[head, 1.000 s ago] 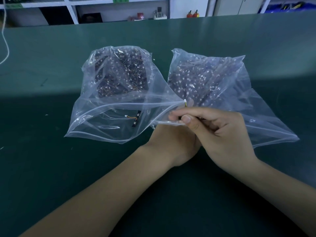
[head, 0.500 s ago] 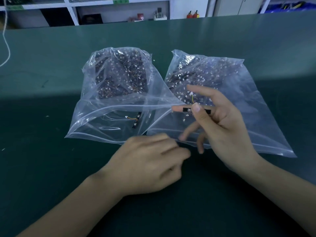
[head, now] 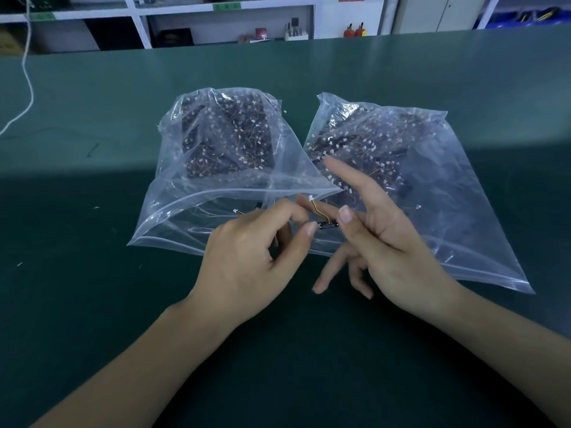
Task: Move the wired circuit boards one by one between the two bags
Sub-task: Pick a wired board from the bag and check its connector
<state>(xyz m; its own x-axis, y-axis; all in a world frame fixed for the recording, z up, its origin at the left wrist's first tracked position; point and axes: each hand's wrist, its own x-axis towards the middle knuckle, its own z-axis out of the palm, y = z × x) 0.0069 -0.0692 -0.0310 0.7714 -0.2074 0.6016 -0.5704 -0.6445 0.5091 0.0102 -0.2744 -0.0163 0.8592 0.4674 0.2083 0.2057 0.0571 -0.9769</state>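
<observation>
Two clear zip bags lie side by side on the green table, each holding a heap of small black wired circuit boards. The left bag (head: 216, 168) has its mouth open toward me, and the right bag (head: 438, 180) lies flatter. Just in front of the bag mouths, one small black circuit board (head: 327, 225) with yellow-orange wires and a white connector is held between both hands. My right hand (head: 386, 242) pinches its right end under the thumb, index finger pointing up. My left hand (head: 256, 251) pinches its left end with thumb and index finger.
One loose board's white connector (head: 235, 211) shows just inside the left bag's mouth. A white cable (head: 28, 75) hangs onto the table at far left. White shelves (head: 228, 23) with small items stand behind the table's far edge.
My left hand has come out from under the bags and risen to the board held by my right hand. The right hand drew the board out of the right bag and toward the middle.
</observation>
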